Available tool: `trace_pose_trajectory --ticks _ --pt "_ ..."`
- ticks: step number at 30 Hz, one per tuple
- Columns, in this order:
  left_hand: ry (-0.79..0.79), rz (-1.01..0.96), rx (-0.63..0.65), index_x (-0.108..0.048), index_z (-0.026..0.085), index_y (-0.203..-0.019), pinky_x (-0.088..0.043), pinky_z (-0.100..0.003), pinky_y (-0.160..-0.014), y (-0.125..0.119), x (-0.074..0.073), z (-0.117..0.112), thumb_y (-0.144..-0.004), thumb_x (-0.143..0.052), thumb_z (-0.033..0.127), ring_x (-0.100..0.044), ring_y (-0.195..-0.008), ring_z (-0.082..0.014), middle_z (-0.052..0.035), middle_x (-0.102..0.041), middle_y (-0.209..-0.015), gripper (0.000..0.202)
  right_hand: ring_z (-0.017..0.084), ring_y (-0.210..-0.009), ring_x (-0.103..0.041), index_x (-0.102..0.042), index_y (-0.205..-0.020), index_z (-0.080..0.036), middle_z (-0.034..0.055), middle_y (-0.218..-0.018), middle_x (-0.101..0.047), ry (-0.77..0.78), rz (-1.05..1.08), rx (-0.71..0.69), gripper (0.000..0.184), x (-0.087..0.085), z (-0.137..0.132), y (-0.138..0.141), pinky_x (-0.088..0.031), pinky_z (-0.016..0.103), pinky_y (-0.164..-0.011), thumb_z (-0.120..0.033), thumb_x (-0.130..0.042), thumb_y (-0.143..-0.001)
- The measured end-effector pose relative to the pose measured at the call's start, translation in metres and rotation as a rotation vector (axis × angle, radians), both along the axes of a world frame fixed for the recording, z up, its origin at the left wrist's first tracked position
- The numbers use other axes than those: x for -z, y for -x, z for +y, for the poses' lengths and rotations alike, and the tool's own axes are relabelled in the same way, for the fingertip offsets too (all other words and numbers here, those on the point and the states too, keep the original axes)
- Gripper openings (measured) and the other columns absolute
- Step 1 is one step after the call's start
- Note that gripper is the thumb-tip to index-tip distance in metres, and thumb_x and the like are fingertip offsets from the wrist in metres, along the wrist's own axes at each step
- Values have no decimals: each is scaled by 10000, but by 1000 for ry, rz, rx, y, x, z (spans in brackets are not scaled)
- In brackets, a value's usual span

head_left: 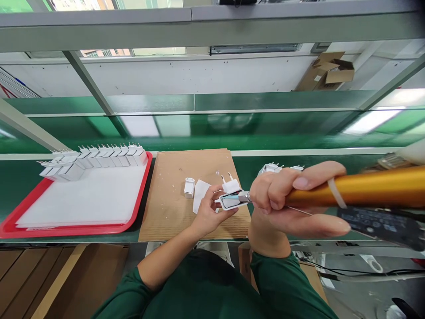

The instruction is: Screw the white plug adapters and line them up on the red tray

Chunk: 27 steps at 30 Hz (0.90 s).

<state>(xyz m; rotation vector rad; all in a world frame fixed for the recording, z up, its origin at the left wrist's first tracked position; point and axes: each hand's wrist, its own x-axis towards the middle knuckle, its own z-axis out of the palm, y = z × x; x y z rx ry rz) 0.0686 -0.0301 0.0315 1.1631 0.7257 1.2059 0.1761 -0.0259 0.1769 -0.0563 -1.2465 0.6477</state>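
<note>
My left hand [212, 208] grips a white plug charger [231, 201] above the cardboard sheet. The charger's end piece, carrying two pins, stands tilted away from the casing, and dark parts show inside. My right hand [282, 195] is wrapped round a gold-coloured cylindrical power tool [372, 188] with a metal nose. This nose meets the casing's opening; how deep its tip reaches cannot be made out. Left of my left hand, a small white charger body [189, 188] stands on the cardboard [166, 204], beside a white sheet of paper [199, 194].
To the left, a red tray [124, 228] lined with white paper bears rows of white plug chargers [113, 156]. More chargers [270, 168] are partly hidden behind my right hand. A black labelled block [381, 226] sits under the tool. A metal rail [265, 152] runs along the back.
</note>
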Motion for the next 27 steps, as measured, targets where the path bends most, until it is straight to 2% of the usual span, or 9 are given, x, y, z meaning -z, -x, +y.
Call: trace_pose_trajectory --ticks 4,9,15,20,27 --pt "-15 -21 19 -483 246 -1168 -552 -313 -857 1 1 0 -719 -869 358 -698 -1011 -197 -42 -701 -1104 603 45 -273 -187 -484 -815 -264 -125 -480 -321 31 17 28 378 1 -2 1 -211 168 -218 -561 -718 -820" --pt "-7 -6 28 -499 249 -1188 -534 -303 -880 3 2 -2 -745 -855 318 -693 -1019 -183 -34 -709 -1100 573 45 -291 -194 -510 -839 -260 -121 -498 -344 42 23 30 355 4 -3 0 -219 178 -229 -545 -721 -824" --pt "5 60 10 -512 241 -1176 -544 -331 -890 6 1 -3 -734 -856 353 -698 -1059 -218 -53 -717 -1111 572 54 -300 -171 -571 -874 -257 -114 -494 -351 58 40 59 346 7 -3 -1 -187 197 -234 -552 -737 -802" --pt "6 89 6 -522 248 -1167 -543 -318 -873 9 0 -4 -744 -842 327 -696 -1085 -222 -58 -721 -1145 536 52 -291 -137 -530 -872 -275 -125 -497 -318 29 3 105 340 6 -2 -1 -170 190 -233 -577 -684 -838" --pt "-34 137 -8 -531 246 -1190 -535 -310 -870 13 -3 -5 -771 -807 271 -690 -1102 -217 -67 -719 -1190 502 56 -299 -168 -548 -865 -262 -116 -491 -341 74 35 117 353 8 -5 -2 -193 200 -238 -571 -710 -815"
